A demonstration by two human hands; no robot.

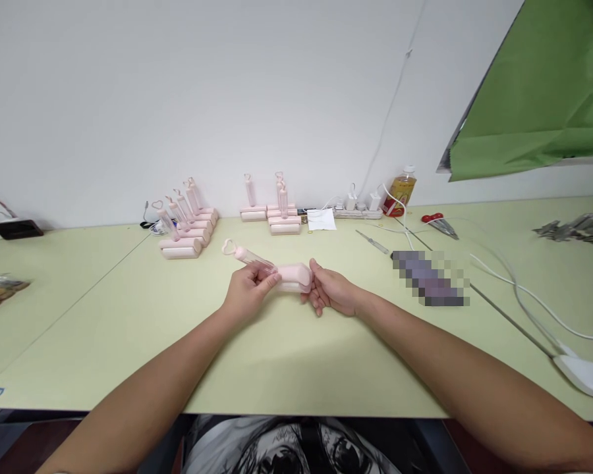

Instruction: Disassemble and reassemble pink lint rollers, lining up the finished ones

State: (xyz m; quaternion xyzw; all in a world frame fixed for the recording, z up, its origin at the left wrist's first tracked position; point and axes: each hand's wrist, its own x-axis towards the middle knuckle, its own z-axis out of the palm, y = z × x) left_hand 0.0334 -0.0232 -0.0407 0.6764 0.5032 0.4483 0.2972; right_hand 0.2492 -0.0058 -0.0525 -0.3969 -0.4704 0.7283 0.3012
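Over the middle of the pale green table [128, 329] both hands hold one pink lint roller [291, 276]. My left hand [250, 289] is closed on its clear handle, whose heart-shaped end [228, 247] points up and to the left. My right hand [333, 291] grips the pink roller body from the right side. The roller hangs just above the tabletop.
Several finished pink rollers stand in a row [185, 227] at the back left and in a second group [277, 210] by the wall. A power strip [358, 212], a bottle [401, 191], red-handled scissors [439, 224], a screwdriver [373, 242] and white cables [524, 296] lie to the right.
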